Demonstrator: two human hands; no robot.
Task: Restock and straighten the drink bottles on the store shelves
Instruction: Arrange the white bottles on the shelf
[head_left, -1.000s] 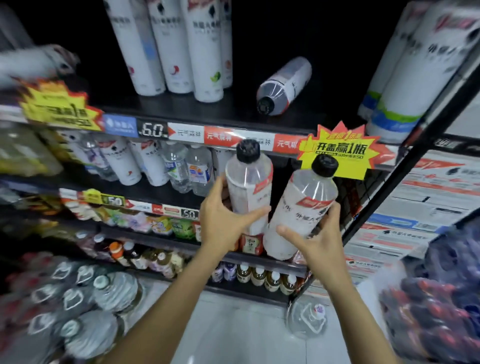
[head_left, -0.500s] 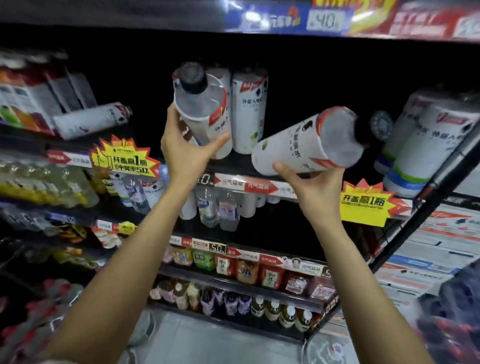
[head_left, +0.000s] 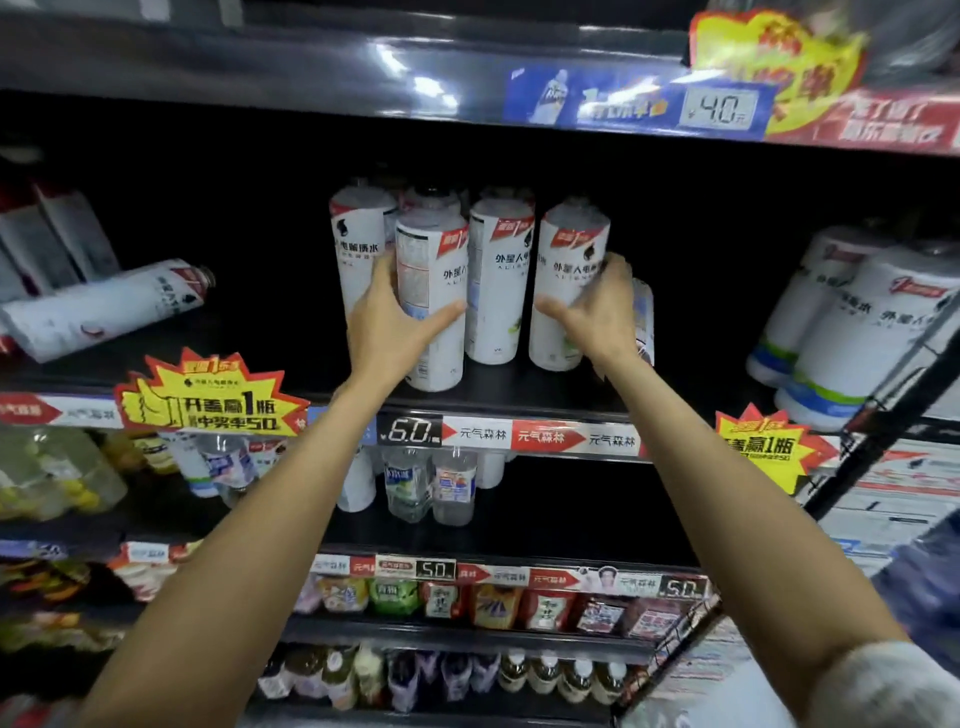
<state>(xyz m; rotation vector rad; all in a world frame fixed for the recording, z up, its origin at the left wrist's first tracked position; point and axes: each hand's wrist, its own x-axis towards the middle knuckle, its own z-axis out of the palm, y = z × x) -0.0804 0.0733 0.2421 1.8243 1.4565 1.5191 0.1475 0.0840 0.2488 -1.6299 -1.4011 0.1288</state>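
Observation:
Both arms reach up to the dark shelf (head_left: 519, 400) with the 6.0 price strip. My left hand (head_left: 387, 325) grips a tall white-labelled drink bottle (head_left: 431, 291) that stands upright near the shelf's front. A matching white bottle (head_left: 569, 270), also upright, is held by my right hand (head_left: 597, 306). Between them stands another white bottle (head_left: 498, 280), with more of the same behind (head_left: 358, 244). One white bottle (head_left: 104, 306) lies on its side at the left of this shelf. A bottle partly hidden behind my right hand (head_left: 644, 317) cannot be made out clearly.
More white bottles (head_left: 841, 332) stand at the shelf's right end beside a black metal rack post (head_left: 883, 415). Yellow starburst promo tags (head_left: 208, 400) stick out from the shelf edge. The shelf below holds clear water bottles (head_left: 431, 483); lower shelves hold several small drinks.
Both bottles went from in front of the lower shelves up to the 6.0 shelf. The right-hand bottle, tilted sideways half a second ago, now stands upright. The view has tilted upward.

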